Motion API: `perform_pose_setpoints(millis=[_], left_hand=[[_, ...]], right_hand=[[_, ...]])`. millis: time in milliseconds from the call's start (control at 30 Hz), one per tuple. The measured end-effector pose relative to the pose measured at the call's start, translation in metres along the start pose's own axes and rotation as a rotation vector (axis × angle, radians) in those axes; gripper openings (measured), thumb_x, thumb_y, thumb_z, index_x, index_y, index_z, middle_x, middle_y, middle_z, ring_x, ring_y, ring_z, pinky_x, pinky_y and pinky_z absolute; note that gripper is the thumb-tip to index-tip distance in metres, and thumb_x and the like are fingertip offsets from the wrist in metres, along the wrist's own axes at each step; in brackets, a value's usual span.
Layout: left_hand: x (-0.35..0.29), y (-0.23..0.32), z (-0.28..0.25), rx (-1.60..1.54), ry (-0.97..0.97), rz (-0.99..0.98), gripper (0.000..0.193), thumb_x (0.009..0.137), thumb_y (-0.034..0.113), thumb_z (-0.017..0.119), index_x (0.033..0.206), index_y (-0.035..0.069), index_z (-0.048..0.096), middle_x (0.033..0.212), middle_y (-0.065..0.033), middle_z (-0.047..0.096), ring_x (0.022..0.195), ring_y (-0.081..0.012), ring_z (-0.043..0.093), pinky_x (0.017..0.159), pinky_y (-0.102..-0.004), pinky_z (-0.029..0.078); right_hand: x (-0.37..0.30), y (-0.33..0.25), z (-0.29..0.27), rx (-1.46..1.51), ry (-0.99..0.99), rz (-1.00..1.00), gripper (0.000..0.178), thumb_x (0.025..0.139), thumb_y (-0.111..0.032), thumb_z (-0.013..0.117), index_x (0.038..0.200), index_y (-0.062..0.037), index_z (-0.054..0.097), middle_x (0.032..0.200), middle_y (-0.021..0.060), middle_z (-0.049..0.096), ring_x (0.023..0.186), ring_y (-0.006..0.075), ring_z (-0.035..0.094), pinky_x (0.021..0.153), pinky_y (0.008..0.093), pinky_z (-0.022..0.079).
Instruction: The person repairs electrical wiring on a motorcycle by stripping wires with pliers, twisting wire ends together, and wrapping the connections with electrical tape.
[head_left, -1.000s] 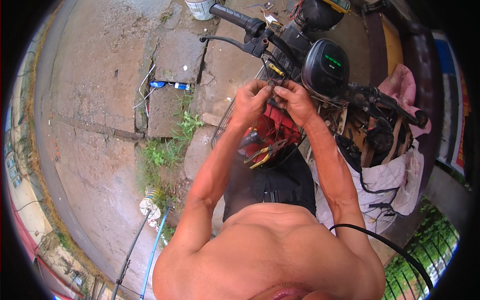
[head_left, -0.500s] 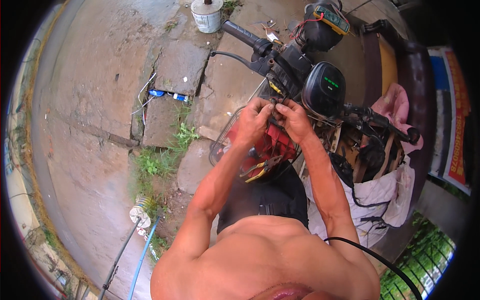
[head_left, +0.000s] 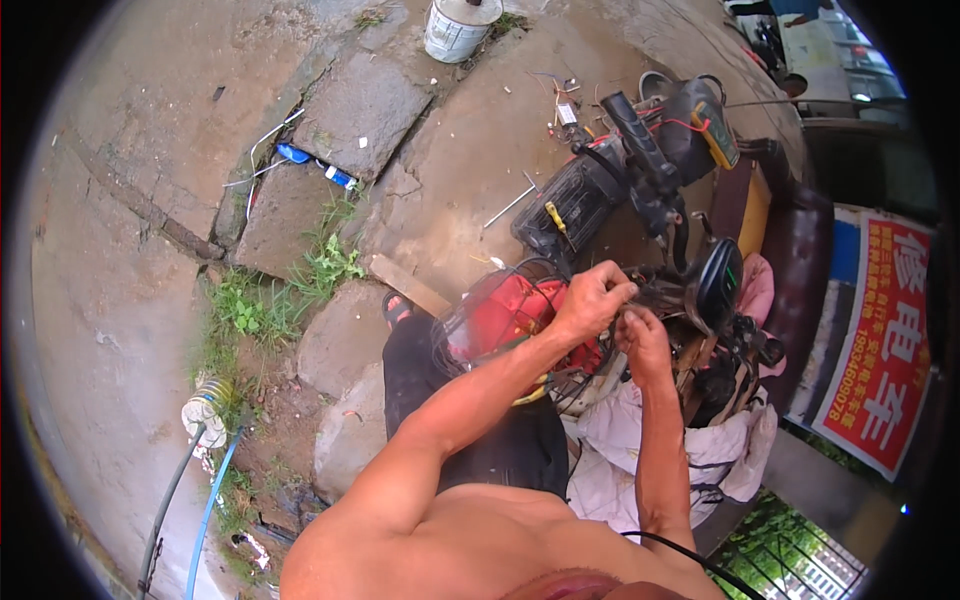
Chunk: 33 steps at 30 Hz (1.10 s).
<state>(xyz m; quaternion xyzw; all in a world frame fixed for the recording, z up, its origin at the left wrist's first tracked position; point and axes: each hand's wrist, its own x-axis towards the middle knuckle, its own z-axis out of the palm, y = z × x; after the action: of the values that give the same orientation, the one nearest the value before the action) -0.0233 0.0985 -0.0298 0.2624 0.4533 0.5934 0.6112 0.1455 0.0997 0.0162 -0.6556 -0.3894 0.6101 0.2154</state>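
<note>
Both my hands are close together over the front of an electric scooter, beside its black display unit (head_left: 714, 285). My left hand (head_left: 597, 298) has its fingertips pinched. Just below it, my right hand (head_left: 643, 342) is closed with its fingers curled in. Whatever sits between the fingers is too small to make out; dark wires lie behind them. Under my left forearm is a wire basket (head_left: 452, 335) with a red item (head_left: 510, 312) in it. The black handlebar grip (head_left: 628, 122) points away from me. A yellow-handled screwdriver (head_left: 556, 218) rests on a black scooter panel (head_left: 575, 205).
A yellow multimeter (head_left: 717, 138) with a red lead sits on the black seat. White sacking (head_left: 625, 425) hangs at my right, and a pink cloth (head_left: 757, 290) lies beyond. A white bucket (head_left: 462, 30) stands on the wet paving, with a metal rod (head_left: 510, 205) nearer.
The handlebar and display have turned, and the display now faces more to the right. My hands have moved right and nearer, staying together. The whole view has shifted, showing more ground around the scooter.
</note>
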Motion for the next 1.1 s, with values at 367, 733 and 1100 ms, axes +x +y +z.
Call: perform_pose_setpoints(millis=[367, 733, 1100], left_hand=[[0.012, 0.015, -0.010, -0.034, -0.094, -0.089, 0.031, 0.088, 0.028, 0.073, 0.092, -0.002, 0.068, 0.080, -0.0148, 0.068, 0.075, -0.0191, 0.064, 0.071, -0.0349, 0.051], [0.015, 0.015, -0.020, -0.056, -0.126, -0.122, 0.033, 0.089, 0.030, 0.072, 0.094, -0.002, 0.070, 0.074, -0.0104, 0.066, 0.070, -0.0149, 0.060, 0.065, -0.0341, 0.049], [0.013, -0.006, -0.011, -0.237, -0.193, -0.122, 0.025, 0.094, 0.021, 0.069, 0.100, -0.003, 0.069, 0.085, -0.0049, 0.069, 0.078, -0.0120, 0.061, 0.072, -0.0293, 0.051]], right_hand=[[-0.071, 0.059, 0.050, 0.107, 0.082, 0.308, 0.015, 0.099, -0.018, 0.059, 0.106, -0.0049, 0.062, 0.088, 0.0032, 0.063, 0.073, 0.0145, 0.060, 0.060, 0.0275, 0.047], [-0.095, 0.087, 0.051, 0.171, 0.133, 0.392, 0.017, 0.097, -0.016, 0.065, 0.109, -0.0043, 0.064, 0.091, 0.0057, 0.067, 0.071, 0.0151, 0.063, 0.061, 0.0271, 0.049], [-0.110, 0.081, 0.069, 0.210, 0.117, 0.431, 0.017, 0.099, -0.016, 0.062, 0.111, -0.0033, 0.062, 0.089, 0.0051, 0.065, 0.073, 0.0158, 0.062, 0.062, 0.0271, 0.049]])
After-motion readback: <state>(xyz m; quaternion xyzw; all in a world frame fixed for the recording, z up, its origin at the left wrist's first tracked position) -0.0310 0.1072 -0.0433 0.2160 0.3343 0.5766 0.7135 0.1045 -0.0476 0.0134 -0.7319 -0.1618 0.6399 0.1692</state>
